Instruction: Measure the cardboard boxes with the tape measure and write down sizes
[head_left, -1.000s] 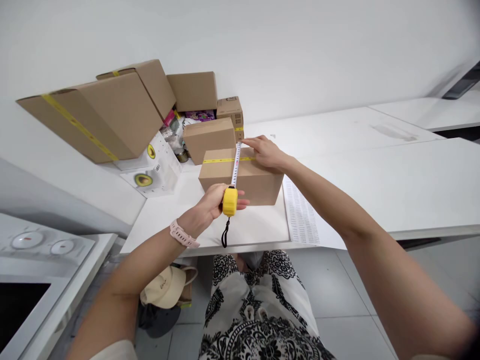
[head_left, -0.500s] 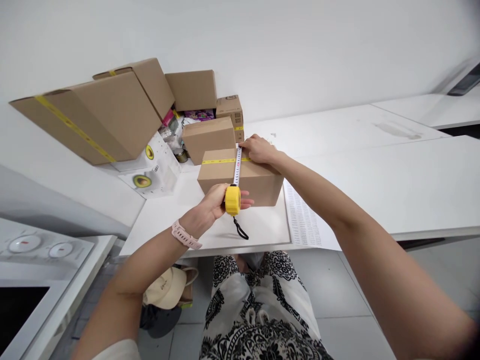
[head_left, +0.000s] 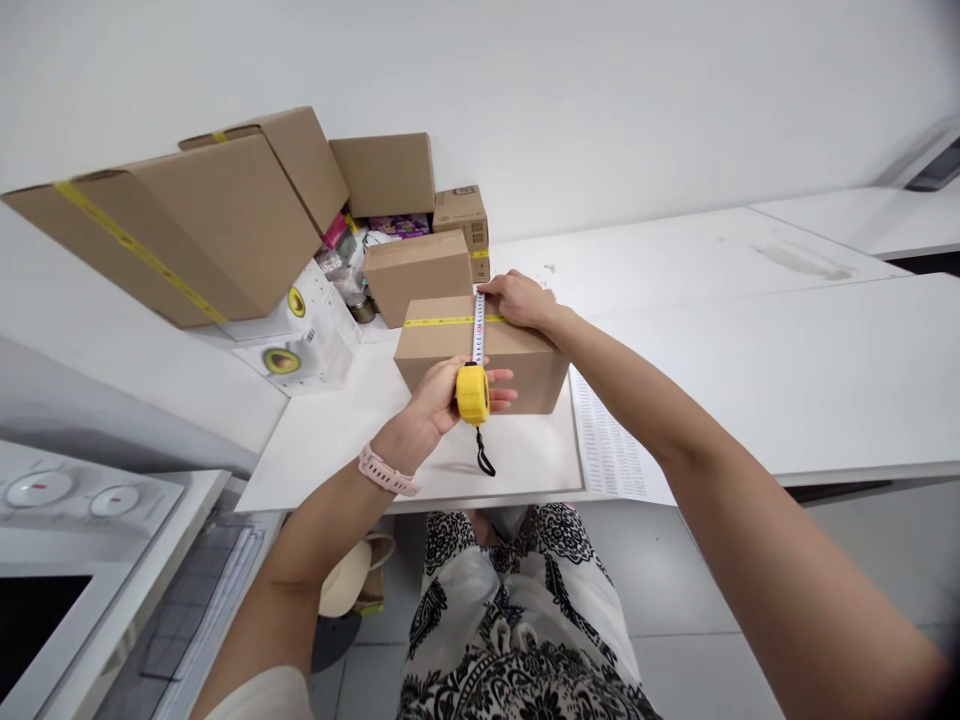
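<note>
**Tape stretched across a box top**

Head view: A taped box [head_left: 517, 370] stands on the table [head_left: 750, 350] near its front left corner, with a strip of yellow tape running across its top. The left hand [head_left: 435, 395] is closed around a yellow tape measure [head_left: 473, 392], thumb and fingers wrapped on the case, at the box's near top edge. The case's black strap hangs down in front of the box. The blade [head_left: 478, 325] runs from the case straight over the box top to its far edge. There the right hand [head_left: 517, 300] has its fingers bent down on the blade's end, holding it against the cardboard. The hook itself is hidden under the fingertips.

A printed sheet [head_left: 607, 440] lies just right of the box and overhangs the table's front edge. More boxes [head_left: 416, 270] are stacked behind, toward the back left corner.

Risks, as a judgement:
- The blade is under spring tension, so a slack right fingertip could let the end snap back toward the left hand.
- A tilt of the case would skew the blade off square with the box edge.
- A push from either hand could slide the box on the smooth table.
</note>
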